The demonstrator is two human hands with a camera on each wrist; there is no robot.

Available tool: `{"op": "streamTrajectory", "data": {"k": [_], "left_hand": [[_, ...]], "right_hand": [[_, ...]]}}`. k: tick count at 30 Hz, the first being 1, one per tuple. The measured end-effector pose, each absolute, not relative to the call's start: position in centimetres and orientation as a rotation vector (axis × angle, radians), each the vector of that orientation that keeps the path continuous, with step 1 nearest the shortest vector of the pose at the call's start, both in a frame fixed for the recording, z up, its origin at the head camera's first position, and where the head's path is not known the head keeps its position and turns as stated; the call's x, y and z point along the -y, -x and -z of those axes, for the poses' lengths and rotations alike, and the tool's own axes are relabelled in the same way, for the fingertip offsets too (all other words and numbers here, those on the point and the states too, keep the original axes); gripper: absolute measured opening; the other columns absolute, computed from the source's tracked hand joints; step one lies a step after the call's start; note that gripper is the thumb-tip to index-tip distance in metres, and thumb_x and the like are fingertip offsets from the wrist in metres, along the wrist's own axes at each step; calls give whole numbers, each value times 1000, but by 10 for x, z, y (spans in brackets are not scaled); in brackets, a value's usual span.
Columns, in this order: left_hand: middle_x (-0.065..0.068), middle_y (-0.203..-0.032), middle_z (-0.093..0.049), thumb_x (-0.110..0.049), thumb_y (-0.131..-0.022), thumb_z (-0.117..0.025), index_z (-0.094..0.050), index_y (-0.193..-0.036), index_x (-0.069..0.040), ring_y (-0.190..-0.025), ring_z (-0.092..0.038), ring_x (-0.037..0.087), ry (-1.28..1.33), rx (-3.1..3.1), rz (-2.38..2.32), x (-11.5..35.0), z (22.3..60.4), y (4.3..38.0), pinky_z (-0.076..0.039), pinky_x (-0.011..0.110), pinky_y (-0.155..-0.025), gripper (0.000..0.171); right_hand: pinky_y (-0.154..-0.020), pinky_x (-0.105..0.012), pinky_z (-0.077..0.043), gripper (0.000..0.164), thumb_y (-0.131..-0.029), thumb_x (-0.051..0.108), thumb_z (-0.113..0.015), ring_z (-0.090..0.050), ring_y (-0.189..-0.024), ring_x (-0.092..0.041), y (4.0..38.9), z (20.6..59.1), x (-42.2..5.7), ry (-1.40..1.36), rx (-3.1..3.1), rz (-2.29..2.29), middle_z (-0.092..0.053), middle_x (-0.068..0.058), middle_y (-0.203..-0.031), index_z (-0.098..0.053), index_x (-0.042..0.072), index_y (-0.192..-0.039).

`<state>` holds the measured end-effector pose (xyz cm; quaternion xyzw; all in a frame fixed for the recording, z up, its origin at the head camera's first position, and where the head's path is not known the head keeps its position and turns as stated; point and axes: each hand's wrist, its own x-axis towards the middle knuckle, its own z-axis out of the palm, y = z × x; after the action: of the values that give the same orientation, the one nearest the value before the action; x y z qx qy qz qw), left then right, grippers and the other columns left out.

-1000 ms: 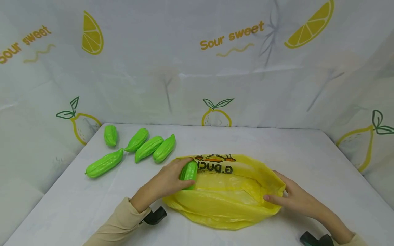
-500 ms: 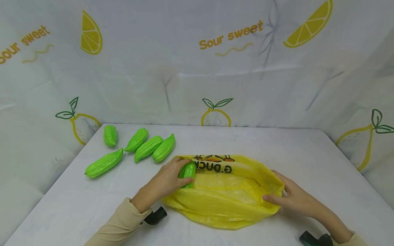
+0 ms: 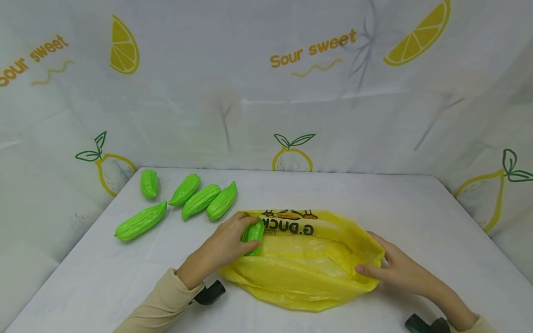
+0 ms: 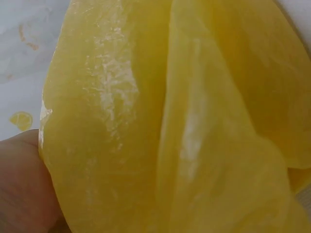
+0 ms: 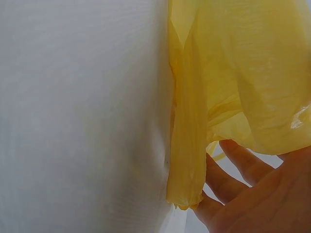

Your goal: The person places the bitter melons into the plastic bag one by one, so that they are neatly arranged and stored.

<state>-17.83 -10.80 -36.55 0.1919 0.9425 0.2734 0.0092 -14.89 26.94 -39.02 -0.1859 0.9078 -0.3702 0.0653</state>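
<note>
Bagging seems in hand: a gourd [image 3: 255, 240] is clamped by left fingers [image 3: 246, 220], the bag [image 3: 300, 282] by right fingers [image 5: 245, 162]; release seems required.

Passage into the yellow bag [image 3: 300, 287] at mid-mouth
Left fingers [image 3: 247, 219] round a green gourd [image 3: 255, 233] block its left end, right fingers [image 5: 245, 162] its right; five other gourds [image 3: 201, 202] obstruct the counter [image 3: 333, 189] at far left, with a lane at far right.

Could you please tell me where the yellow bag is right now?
In the head view, the yellow bag sits on the white table, just right of centre, between the left hand and the right hand.
</note>
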Motion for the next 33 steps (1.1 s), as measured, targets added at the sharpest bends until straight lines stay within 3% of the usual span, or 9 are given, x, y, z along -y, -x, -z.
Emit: {"op": "streamTrajectory", "data": {"k": [20, 33], "left_hand": [[11, -131, -63, -20, -88, -76, -63, -128, -4, -123, -59, 29, -620, -2945, -884, 112, 360, 180, -49, 45, -104, 45], [8, -127, -66, -13, -91, -72, -62, -129, -8, -108, -66, 28, -867, -2934, -1115, 122, 352, 180, -57, 41, -89, 40]], "right_hand": [[-99, -74, -37, 70, -90, 31, -73, -46, -132, -49, 147, 389, -263, 536, -2788, 1122, -49, -23, -145, -41, 2, -146], [-97, -78, -34, 72, -92, 29, -70, -42, -134, -52, 149, 391, -265, 510, -2785, 1141, -43, -27, -149, -37, -1, -148]]}}
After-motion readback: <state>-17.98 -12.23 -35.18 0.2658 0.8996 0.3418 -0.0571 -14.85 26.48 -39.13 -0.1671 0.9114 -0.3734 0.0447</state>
